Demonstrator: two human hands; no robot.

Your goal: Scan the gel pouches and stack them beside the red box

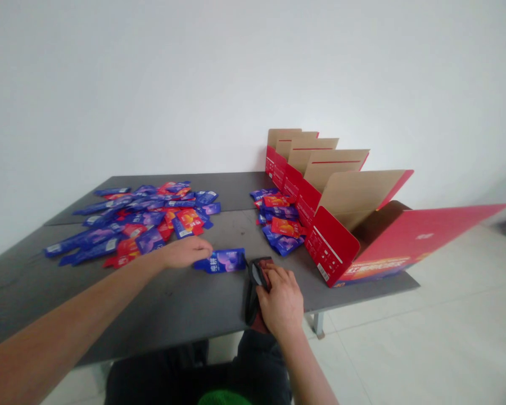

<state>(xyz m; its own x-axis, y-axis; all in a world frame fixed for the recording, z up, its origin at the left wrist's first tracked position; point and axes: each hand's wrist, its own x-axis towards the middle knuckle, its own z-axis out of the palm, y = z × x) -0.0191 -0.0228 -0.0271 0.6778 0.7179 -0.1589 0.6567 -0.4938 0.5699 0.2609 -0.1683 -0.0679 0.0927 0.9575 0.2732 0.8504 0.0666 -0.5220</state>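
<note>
A blue packet (pixel 226 261) lies flat on the dark table, its left end under the closed fingers of my left hand (pixel 190 251). To the right of that packet, my right hand (pixel 281 298) is wrapped round a black tool (pixel 252 289) with a brown patch under it. The tool's tip is close to the packet's right end. Left of my left hand spreads a large pile of blue and red packets (pixel 145 219). A smaller pile of blue and red packets (pixel 280 212) sits beyond my right hand, beside the boxes.
Several open red cardboard boxes (pixel 335 247) stand in a row along the right side of the grey table (pixel 168 304), flaps raised. The nearest box's flap (pixel 438 236) reaches past the table's right edge. A white wall (pixel 185 84) rises behind.
</note>
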